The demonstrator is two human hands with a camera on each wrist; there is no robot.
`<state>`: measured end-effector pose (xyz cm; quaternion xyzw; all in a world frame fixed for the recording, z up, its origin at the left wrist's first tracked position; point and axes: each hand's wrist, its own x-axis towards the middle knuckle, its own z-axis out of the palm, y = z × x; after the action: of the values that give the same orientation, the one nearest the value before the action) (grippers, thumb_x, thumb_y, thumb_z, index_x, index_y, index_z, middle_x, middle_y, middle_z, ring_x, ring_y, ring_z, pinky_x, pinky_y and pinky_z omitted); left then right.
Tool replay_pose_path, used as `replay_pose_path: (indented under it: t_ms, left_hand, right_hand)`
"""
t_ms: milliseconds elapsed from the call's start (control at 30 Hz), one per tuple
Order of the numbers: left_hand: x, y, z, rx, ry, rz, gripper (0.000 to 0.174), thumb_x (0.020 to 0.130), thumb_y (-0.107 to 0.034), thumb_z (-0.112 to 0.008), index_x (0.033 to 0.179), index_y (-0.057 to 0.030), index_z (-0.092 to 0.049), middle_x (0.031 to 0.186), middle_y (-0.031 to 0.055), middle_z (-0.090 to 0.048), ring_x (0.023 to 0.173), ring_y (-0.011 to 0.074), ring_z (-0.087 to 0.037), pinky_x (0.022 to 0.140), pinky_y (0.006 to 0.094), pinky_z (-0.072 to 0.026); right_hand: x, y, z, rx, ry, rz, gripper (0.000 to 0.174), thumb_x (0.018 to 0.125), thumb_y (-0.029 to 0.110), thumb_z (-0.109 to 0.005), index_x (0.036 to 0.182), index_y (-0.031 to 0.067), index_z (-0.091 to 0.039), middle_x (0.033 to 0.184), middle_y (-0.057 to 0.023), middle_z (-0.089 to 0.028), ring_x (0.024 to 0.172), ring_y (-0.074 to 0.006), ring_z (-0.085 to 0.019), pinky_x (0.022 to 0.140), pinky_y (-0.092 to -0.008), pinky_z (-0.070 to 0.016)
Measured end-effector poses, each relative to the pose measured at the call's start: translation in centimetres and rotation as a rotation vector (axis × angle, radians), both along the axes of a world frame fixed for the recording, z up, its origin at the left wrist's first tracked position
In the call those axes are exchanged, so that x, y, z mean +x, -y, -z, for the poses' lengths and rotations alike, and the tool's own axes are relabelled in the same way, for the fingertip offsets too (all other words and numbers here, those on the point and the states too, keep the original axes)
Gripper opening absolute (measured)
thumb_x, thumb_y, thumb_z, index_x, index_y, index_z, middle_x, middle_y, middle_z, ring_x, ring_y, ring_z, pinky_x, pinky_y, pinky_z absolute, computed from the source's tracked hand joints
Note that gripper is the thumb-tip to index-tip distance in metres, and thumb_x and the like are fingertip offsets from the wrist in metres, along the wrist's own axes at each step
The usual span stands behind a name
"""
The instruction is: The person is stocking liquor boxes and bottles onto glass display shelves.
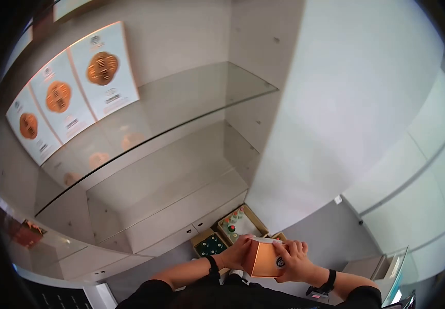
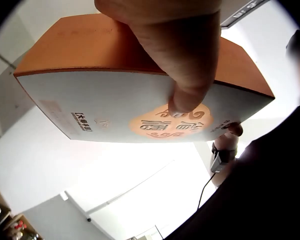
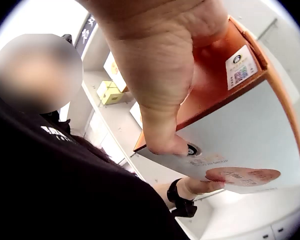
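White panels [image 1: 77,98] stand on a glass shelf [image 1: 191,92] at left; farther right, the left hand [image 1: 237,253] grips one side of an orange-and-white box [image 1: 264,260] held before the torso, the right hand [image 1: 295,261] clasping its opposite side.

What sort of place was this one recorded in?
Probably a shop or showroom: three matching packages stand upright on a glass shelf, and the held orange and white box bears a QR label.
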<state>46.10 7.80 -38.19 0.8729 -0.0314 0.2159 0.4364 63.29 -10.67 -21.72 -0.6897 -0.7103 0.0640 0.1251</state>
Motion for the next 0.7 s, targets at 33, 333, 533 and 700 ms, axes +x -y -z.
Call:
replay_pose_path:
  t_ms: [33,333,533,700]
  left_hand:
    - [-0.7,-0.6,-0.8,0.041,0.005,-0.019,0.125,0.054,-0.042,-0.089,0.147,-0.0011,-0.016,0.134,0.0232,-0.032,0.121,0.0423,-0.035,0.105,0.0481,-0.0305]
    - [-6.7,-5.5,-10.3,0.255,0.432,-0.234,0.129,0.052,-0.042,-0.090,0.152,-0.0264,-0.010,0.137,0.0281,-0.029,0.118,0.0472,-0.037,0.096,0.0673,-0.0266]
    - [-7.8,-8.0,-19.6,0.428,0.608,-0.364,0.118,0.054,-0.035,-0.089,0.148,-0.0271,-0.018,0.135,0.0286,-0.030,0.121,0.0480,-0.037,0.099,0.0724,-0.0209]
    - [-7.5,-8.8,-25.3,0.568,0.730,-0.381,0.097,0.061,-0.037,-0.086,0.142,-0.0295,-0.032,0.133,0.0270,-0.033,0.123,0.0442,-0.038,0.101,0.0713,-0.0202]
  right_hand:
    - [-0.4,-0.8,-1.2,0.011,-0.009,-0.034,0.106,0.046,0.038,-0.079,0.142,0.0128,-0.041,0.118,-0.0152,-0.046,0.106,-0.0342,-0.047,0.090,-0.0515,-0.0312]
    - [-3.8,-6.7,-12.5,0.145,0.121,-0.313,0.108,0.045,0.046,-0.085,0.140,0.0117,-0.044,0.120,-0.0190,-0.045,0.107,-0.0370,-0.046,0.088,-0.0520,-0.0317]
    - [-5.5,-7.6,-21.3,0.302,0.291,-0.464,0.108,0.042,0.044,-0.086,0.139,0.0172,-0.046,0.121,-0.0206,-0.042,0.106,-0.0400,-0.043,0.089,-0.0542,-0.0309]
    - [-5.1,-7.7,-24.8,0.484,0.345,-0.516,0.110,0.040,0.031,-0.084,0.141,0.0221,-0.040,0.121,-0.0215,-0.041,0.103,-0.0397,-0.045,0.084,-0.0547,-0.0343]
